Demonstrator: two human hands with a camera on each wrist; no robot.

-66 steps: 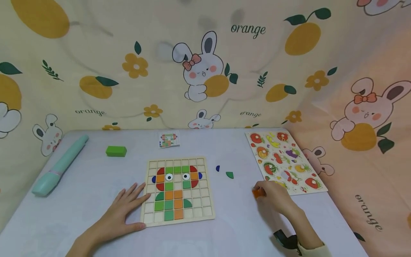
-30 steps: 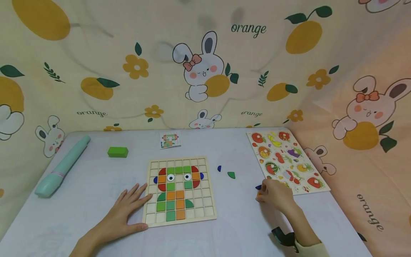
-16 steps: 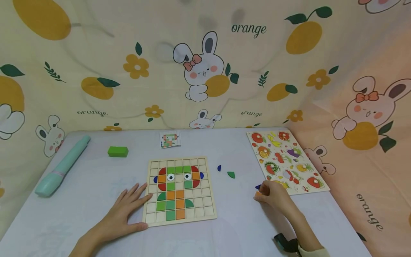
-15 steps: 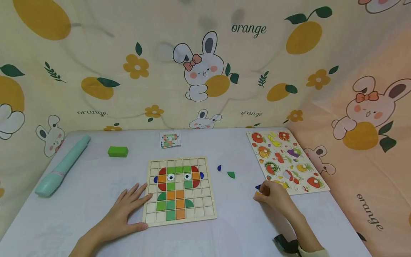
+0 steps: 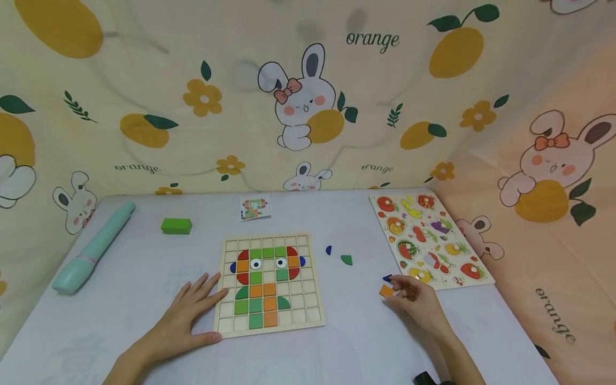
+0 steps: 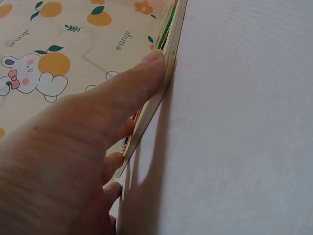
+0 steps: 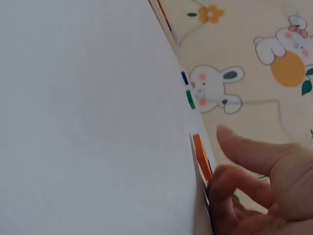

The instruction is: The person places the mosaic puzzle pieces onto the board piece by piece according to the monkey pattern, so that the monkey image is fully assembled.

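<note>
A square wooden grid board (image 5: 308, 299) lies in the middle of the table, with red, green, orange and blue tiles and two eye tiles set in it. My left hand (image 5: 180, 315) rests spread along the board's left edge, thumb at its near corner. My right hand (image 5: 418, 302) is beside an orange square tile (image 5: 386, 290) and a dark blue tile (image 5: 387, 278). In the right wrist view the thumb (image 7: 249, 152) stands apart from the bent index finger, with nothing pinched between them. Whether a fingertip touches the blue tile, I cannot tell.
A blue half-round tile (image 5: 329, 250) and a green quarter-round tile (image 5: 346, 260) lie right of the board. Farther right is a fruit puzzle board (image 5: 433, 240). A picture card (image 5: 255, 207), a green block (image 5: 176, 226) and a mint-coloured wand-shaped object (image 5: 93, 248) lie farther back and left.
My right hand has let go of the orange tile, which now shows fully on the table. Its thumb and index finger have parted. My left hand stays at the board's edge.
</note>
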